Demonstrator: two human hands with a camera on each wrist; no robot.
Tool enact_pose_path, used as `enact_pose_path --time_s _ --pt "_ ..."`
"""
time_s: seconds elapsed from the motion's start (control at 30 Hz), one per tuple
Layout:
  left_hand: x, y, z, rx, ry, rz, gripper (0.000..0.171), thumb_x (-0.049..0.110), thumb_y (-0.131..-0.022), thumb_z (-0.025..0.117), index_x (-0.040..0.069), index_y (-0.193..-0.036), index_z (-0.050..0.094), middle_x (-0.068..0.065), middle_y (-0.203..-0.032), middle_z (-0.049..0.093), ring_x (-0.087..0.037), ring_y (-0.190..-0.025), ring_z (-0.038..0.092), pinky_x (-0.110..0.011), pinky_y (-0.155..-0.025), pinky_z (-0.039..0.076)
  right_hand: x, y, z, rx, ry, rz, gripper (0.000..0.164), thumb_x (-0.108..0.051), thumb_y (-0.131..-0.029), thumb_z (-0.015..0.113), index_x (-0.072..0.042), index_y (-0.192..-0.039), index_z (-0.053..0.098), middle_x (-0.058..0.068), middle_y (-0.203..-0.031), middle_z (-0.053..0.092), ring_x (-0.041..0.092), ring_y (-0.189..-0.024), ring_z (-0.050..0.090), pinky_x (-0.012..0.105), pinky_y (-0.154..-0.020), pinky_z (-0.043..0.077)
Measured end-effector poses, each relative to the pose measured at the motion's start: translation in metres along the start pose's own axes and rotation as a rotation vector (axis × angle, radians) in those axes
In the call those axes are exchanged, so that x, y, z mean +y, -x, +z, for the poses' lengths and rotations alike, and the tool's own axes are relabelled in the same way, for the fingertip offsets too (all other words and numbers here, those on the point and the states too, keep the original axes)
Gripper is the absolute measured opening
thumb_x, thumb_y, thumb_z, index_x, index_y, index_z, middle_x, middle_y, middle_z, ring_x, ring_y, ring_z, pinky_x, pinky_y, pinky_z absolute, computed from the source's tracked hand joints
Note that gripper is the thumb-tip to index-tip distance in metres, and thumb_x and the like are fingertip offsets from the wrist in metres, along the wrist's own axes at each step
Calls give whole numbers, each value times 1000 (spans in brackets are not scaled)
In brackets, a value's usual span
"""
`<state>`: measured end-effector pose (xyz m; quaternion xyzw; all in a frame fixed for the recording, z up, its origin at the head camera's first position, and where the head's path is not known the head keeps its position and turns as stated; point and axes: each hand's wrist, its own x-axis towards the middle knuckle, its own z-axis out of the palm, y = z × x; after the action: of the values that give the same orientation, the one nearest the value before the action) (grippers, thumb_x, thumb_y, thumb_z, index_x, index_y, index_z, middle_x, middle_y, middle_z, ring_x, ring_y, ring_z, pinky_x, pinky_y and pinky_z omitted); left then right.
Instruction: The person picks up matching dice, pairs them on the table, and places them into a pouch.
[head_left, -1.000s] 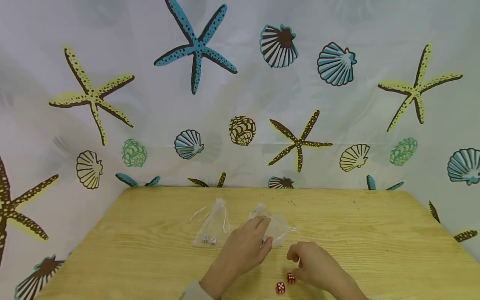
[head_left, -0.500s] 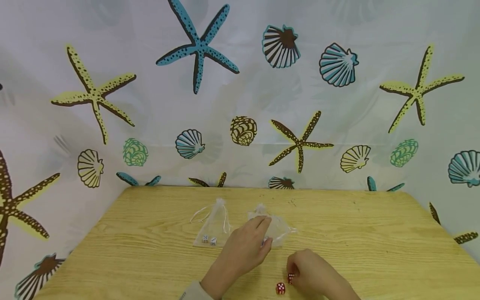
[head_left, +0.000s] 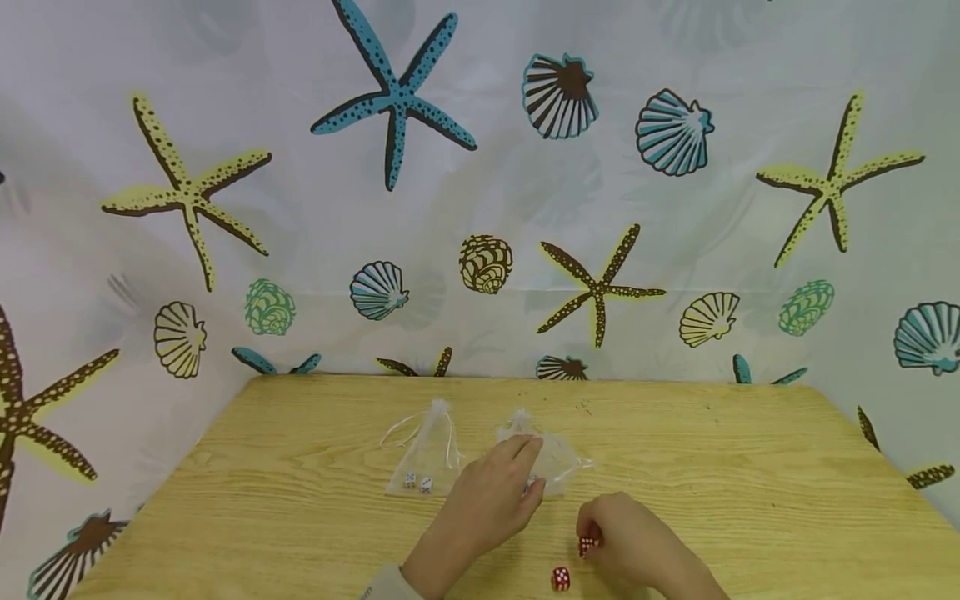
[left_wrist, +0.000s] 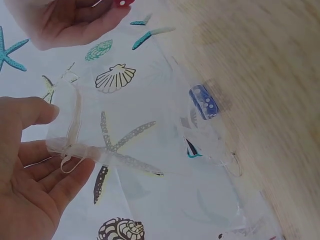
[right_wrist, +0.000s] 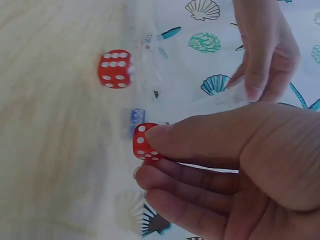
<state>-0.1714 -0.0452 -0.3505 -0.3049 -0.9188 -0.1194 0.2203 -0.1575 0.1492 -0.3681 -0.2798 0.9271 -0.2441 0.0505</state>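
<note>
My left hand (head_left: 483, 500) holds the upper edge of a sheer white drawstring pouch (head_left: 558, 468); in the left wrist view, its thumb and fingers (left_wrist: 65, 187) are at the pouch's ribbon. Blue dice (left_wrist: 204, 101) with white dots show through the mesh at the pouch's bottom; how many is unclear. To the right, my right hand (head_left: 633, 537) pinches a red die (right_wrist: 145, 142) between thumb and fingers, just above the table. A second red die (head_left: 560, 579) lies on the table, nearer to me and left of the right hand.
Another sheer drawstring pouch (head_left: 431, 442) lies flat to the left, with white dice (head_left: 426, 484) at its bottom. Behind the wooden table (head_left: 712, 450) hangs a white cloth (head_left: 465, 200) printed with starfish and shells.
My right hand has closed its fingers on one red die and lifted it slightly. The left hand stays at the pouch, and the other red die has not moved.
</note>
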Motion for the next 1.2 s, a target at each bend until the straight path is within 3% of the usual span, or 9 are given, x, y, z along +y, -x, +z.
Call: enact_pose_path --time_s 0.13,0.37,0.77,0.97,1.2 --pt "1 1 1 11 2 1 39 23 -84 59 2 -117 56 -7 -113 58 -17 -99 59 -26 -70 51 -1 0 -13 61 -24 -54 9 -1 -72 67 -9 -74 63 -7 -68 56 1 -59 47 18 -52 42" --pt "3 0 3 42 -13 -7 37 23 -84 59 1 -115 57 -8 -111 59 -18 -97 60 -25 -67 52 -11 5 -30 290 2 -77 12 -5 -75 69 -10 -84 63 -5 -78 60 2 -65 55 19 -58 48" --pt "15 -1 0 -1 12 8 38 22 -85 60 0 -115 56 -9 -110 59 -18 -95 60 -25 -69 52 -19 3 -29 611 21 -131 19 -1 -70 73 -12 -82 65 -8 -79 57 1 -69 54 21 -61 50" --pt "22 0 -4 -7 38 17 37 22 -86 58 1 -116 56 -8 -112 59 -18 -95 60 -23 -65 52 -20 2 -26 613 102 -138 21 -4 -66 76 -14 -80 64 -3 -90 52 8 -78 54 26 -67 49" --pt "27 0 -6 -3 57 10 37 21 -86 58 2 -117 56 -7 -113 59 -18 -99 59 -25 -69 52 -22 4 -25 536 139 -69 16 -8 -70 74 -14 -82 65 -6 -88 61 8 -80 59 27 -69 50"
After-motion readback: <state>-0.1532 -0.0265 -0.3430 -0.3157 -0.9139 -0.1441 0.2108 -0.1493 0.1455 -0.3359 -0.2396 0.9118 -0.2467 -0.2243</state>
